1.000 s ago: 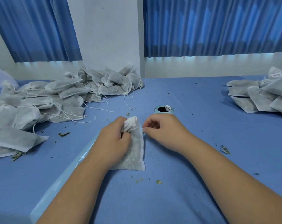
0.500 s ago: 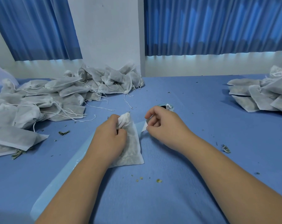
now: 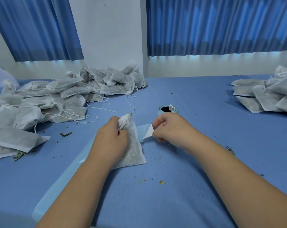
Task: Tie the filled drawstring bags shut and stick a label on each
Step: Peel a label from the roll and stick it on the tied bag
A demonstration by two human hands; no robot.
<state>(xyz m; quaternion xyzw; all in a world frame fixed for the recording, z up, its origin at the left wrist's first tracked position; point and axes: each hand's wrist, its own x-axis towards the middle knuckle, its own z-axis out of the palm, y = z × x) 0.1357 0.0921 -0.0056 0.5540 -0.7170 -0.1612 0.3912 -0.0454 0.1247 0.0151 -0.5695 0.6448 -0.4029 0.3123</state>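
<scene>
Left hand (image 3: pixel 111 139) grips bag (image 3: pixel 134 146); right hand (image 3: pixel 170 129) pinches 1 label (image 3: pixel 149 131): peel it flat, press it just below the left grip.

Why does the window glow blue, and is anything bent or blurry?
Head view: daylight shines through the curtains; the wide lens slants lines near the edges; shadows under the left hand gripping the bag and the right hand pinching the label are soft; nothing looks blurred.
</scene>
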